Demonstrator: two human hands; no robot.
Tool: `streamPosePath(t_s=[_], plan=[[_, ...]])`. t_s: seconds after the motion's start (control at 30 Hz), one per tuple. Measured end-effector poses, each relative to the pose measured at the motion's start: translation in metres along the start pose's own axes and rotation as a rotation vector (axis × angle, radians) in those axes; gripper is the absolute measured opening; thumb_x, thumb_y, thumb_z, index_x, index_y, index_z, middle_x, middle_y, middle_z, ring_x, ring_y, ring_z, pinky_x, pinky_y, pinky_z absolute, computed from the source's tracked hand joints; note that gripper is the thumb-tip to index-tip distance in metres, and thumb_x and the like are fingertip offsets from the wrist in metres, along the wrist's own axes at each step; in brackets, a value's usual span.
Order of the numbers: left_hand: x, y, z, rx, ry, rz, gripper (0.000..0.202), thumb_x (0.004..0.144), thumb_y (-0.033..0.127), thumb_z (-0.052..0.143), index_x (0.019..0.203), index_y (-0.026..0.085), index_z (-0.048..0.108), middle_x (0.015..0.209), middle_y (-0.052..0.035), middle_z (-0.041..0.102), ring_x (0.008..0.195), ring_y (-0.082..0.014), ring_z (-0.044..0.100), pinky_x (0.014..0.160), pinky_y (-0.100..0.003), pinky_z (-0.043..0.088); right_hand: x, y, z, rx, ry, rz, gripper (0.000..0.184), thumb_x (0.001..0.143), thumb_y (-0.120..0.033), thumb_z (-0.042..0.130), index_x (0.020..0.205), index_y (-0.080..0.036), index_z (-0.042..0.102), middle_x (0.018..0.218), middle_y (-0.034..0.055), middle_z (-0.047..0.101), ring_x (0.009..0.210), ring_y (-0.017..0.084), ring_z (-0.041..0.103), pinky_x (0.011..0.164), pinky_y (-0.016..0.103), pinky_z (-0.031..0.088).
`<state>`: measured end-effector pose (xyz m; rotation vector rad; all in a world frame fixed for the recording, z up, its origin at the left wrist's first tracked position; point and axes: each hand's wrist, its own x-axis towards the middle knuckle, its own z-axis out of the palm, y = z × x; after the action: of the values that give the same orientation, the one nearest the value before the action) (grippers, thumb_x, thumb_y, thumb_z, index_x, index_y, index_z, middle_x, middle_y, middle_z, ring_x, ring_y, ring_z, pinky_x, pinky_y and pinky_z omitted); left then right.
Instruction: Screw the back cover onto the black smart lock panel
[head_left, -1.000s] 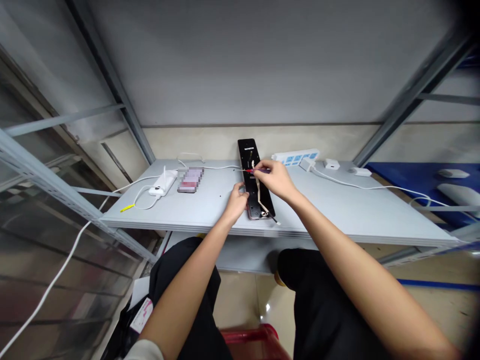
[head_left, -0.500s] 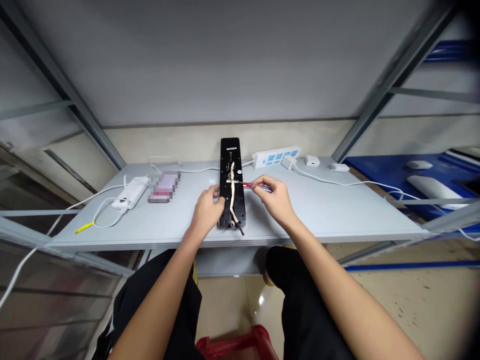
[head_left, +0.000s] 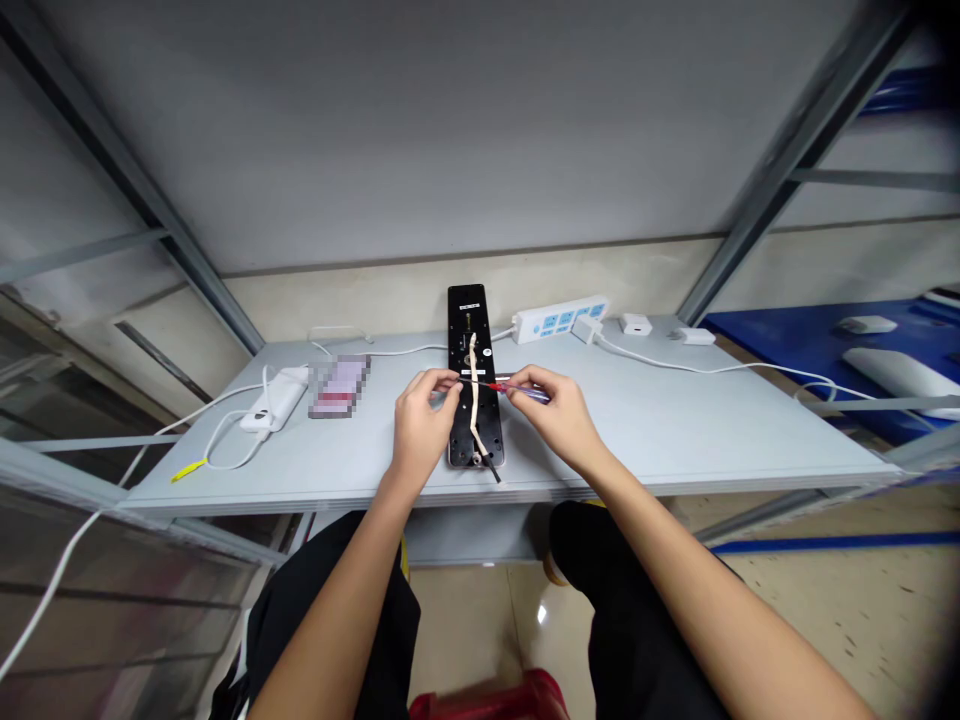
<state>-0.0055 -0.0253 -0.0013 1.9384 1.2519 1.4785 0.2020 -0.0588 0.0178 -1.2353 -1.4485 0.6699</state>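
A long black panel [head_left: 459,430] lies lengthwise on the shelf, with small holes, white labels and a cream-sleeved cable [head_left: 473,400] that ends in a black tip near its front end. My right hand [head_left: 559,408] grips a screwdriver [head_left: 498,387] with a red and purplish handle, held crosswise above the panel. Its thin shaft points left, over the cable. At the shaft's far end, the thumb and fingertips of my left hand [head_left: 424,415] are pinched together. Whether a small screw is also between them is hidden by the fingers.
Behind and right of the panel stands a white power strip [head_left: 562,319] with a plugged-in charger [head_left: 587,330]. Two white adapters [head_left: 636,324] sit farther right. A blurred-out phone [head_left: 339,387] and a white power bank [head_left: 274,402] with cables lie left. Metal posts frame the shelf.
My left hand has moved from the panel's left edge up to the screwdriver's tip, pinching there. The screwdriver remains in my right hand. The whole view has shifted slightly.
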Motion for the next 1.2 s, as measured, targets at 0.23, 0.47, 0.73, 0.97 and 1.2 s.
streamPosePath(t_s=[0.23,0.47,0.73,0.97,1.2], plan=[[-0.001,0.001,-0.005,0.082,-0.019,0.065,0.015,0.1,0.013,0.068,0.1,0.025,0.077,0.103,-0.0041,0.08,0.1,-0.0222,0.077,0.092,-0.035,0.059,-0.001,-0.003,-0.001,-0.063,-0.028,0.006,0.016,0.079,-0.036,0.067,0.083,-0.021,0.074,0.082,0.002,0.076,0.079,0.021,0.066,0.079,0.034,0.048],[-0.002,0.001,-0.01,0.194,-0.056,0.136,0.016,0.101,0.012,0.069,0.099,0.025,0.078,0.103,-0.0052,0.078,0.103,-0.0244,0.074,0.097,-0.038,0.058,-0.002,-0.002,-0.005,-0.119,-0.028,-0.063,0.016,0.08,-0.034,0.068,0.084,-0.022,0.079,0.094,0.0059,0.08,0.086,0.023,0.071,0.08,0.035,0.05],[-0.005,-0.001,-0.01,0.422,-0.106,0.233,0.018,0.102,0.013,0.068,0.1,0.026,0.081,0.103,-0.0062,0.077,0.103,-0.0267,0.069,0.09,-0.038,0.055,-0.004,-0.005,-0.008,-0.212,-0.016,-0.094,0.013,0.084,-0.03,0.067,0.093,-0.023,0.075,0.087,0.0026,0.068,0.074,0.019,0.06,0.075,0.036,0.049],[-0.005,-0.002,-0.007,0.474,-0.096,0.245,0.017,0.101,0.014,0.07,0.096,0.026,0.081,0.101,-0.0062,0.077,0.102,-0.0274,0.067,0.086,-0.038,0.053,-0.002,-0.003,-0.008,0.106,0.044,-0.04,0.027,0.082,-0.033,0.079,0.098,-0.027,0.058,0.086,-0.0031,0.063,0.066,0.015,0.059,0.065,0.032,0.05],[-0.006,0.002,-0.006,0.405,-0.103,0.156,0.016,0.097,0.012,0.074,0.091,0.026,0.077,0.098,-0.0046,0.076,0.101,-0.0275,0.067,0.086,-0.038,0.053,-0.003,-0.011,-0.007,0.369,-0.023,-0.026,0.028,0.081,-0.038,0.091,0.099,-0.024,0.074,0.088,0.0003,0.069,0.074,0.017,0.069,0.071,0.037,0.065]])
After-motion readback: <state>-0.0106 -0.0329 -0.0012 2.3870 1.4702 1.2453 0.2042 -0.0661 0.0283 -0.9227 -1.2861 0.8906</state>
